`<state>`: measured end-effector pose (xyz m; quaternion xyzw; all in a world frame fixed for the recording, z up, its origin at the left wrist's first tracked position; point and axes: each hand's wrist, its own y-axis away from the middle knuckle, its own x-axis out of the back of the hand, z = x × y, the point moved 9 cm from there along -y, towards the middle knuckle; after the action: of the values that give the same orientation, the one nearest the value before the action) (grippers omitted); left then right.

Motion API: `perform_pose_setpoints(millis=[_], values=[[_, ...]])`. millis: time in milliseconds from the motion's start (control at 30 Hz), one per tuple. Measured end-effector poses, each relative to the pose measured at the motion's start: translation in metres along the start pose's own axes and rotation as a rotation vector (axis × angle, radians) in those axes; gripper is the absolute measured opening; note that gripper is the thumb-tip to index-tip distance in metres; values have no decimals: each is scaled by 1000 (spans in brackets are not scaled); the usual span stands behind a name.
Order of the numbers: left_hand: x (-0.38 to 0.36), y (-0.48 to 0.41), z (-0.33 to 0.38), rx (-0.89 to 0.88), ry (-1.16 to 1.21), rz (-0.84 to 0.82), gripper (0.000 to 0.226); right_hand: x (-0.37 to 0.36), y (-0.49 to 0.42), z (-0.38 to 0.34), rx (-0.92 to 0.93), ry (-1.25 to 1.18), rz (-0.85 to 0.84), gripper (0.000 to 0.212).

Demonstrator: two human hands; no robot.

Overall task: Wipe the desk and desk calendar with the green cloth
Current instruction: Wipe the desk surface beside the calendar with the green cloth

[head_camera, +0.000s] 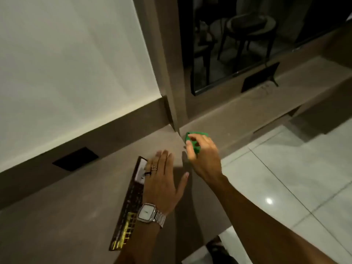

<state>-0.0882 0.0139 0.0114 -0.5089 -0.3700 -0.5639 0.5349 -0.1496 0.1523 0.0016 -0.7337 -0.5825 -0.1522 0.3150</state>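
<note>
My right hand [203, 159] is closed around the bunched green cloth [192, 139] at the far right end of the brown desk [76, 216], near the corner by the pillar. My left hand [162, 180], with rings and a silver watch, hovers flat with fingers spread over the desk, its little-finger side over the desk calendar [131, 202]. The calendar lies flat on the desk, dark with a yellow grid and a white part at its far end; my left hand and wrist cover part of it.
A black socket plate [75, 159] sits in the desk's raised back ledge under a white wall. A pillar [167, 73] stands behind the desk end. A dark glass panel [228, 44] and a lower shelf lie to the right. White tiled floor [285, 178] lies below.
</note>
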Motion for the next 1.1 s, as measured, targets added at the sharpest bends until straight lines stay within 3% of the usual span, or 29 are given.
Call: perform_pose_setpoints(millis=[167, 367, 533, 700, 767, 867, 1100], values=[[-90, 4, 1, -14, -34, -178, 71, -52, 10, 81, -200, 47, -189, 38], [-173, 4, -16, -74, -78, -298, 81, -98, -5, 169, -379, 108, -137, 38], [-190, 2, -22, -92, -48, -309, 85, -117, -22, 207, -534, 90, -54, 40], [-192, 5, -23, -85, -74, -336, 85, -117, -31, 227, -792, -193, 45, 66], [-193, 4, -23, -84, -69, -349, 86, -123, -31, 231, -905, -349, -21, 62], [-193, 4, -23, -81, -60, -372, 86, -125, -31, 223, -890, -466, -104, 51], [-170, 2, -17, -96, -39, -437, 81, -61, -16, 150, -609, -549, -55, 43]])
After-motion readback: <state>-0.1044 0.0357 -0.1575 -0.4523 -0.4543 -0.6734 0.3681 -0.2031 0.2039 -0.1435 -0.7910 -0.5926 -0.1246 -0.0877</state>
